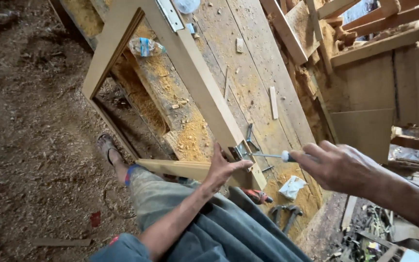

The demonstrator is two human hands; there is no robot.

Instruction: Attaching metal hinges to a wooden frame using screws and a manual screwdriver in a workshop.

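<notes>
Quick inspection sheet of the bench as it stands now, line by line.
Surface: plank bench, covered in sawdust.
Job's things: wooden frame lying on bench; metal hinge at its near corner; screwdriver tip at the hinge.
Clutter: plastic bag, wood strip, white packet, hammer.
Hands: left hand steadies frame; right hand grips the screwdriver.
Cables: nothing seen.
Surroundings: sawdust floor, stacked timber.

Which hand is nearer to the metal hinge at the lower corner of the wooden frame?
Left. The left hand rests on the wooden frame beside the hinge; the right hand holds the screwdriver farther right.
</notes>
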